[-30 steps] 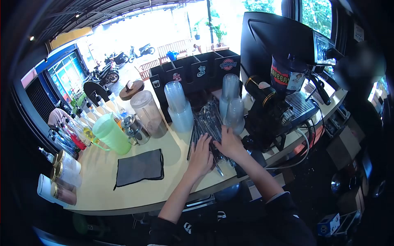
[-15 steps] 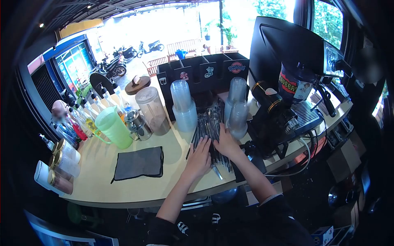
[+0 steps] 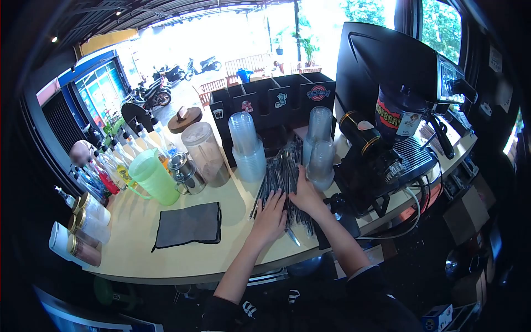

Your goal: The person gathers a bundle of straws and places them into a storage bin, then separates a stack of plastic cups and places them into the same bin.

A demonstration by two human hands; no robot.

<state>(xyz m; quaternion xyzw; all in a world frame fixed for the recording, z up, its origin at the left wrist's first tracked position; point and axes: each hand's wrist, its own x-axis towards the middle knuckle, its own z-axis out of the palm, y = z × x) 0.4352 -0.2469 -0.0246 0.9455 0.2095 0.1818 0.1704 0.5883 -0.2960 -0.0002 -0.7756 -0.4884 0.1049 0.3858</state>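
A heap of thin dark sticks, which look like straws in clear wrappers (image 3: 283,172), lies on the counter between two groups of plastic cups. My left hand (image 3: 270,218) rests on the near left part of the heap, fingers stretched out and slightly apart. Against its right side is my right hand (image 3: 306,195), open, with fingers pointing away from me and the thumb spread toward the left hand. Just beyond the left hand stand stacked clear cups (image 3: 247,152). Another cup stack (image 3: 321,166) is close to my right fingertips.
A folded grey cloth (image 3: 188,226) lies left on the counter (image 3: 133,260). Behind it are a green pitcher (image 3: 155,177), a metal pot (image 3: 186,174) and a tall canister (image 3: 206,155). A black organizer (image 3: 271,102) stands at the back; a coffee grinder (image 3: 359,171) and espresso machine (image 3: 387,66) are right.
Both hands stay on the straw heap and have barely shifted. The whole view has moved slightly, with the counter items sitting a little lower in the picture.
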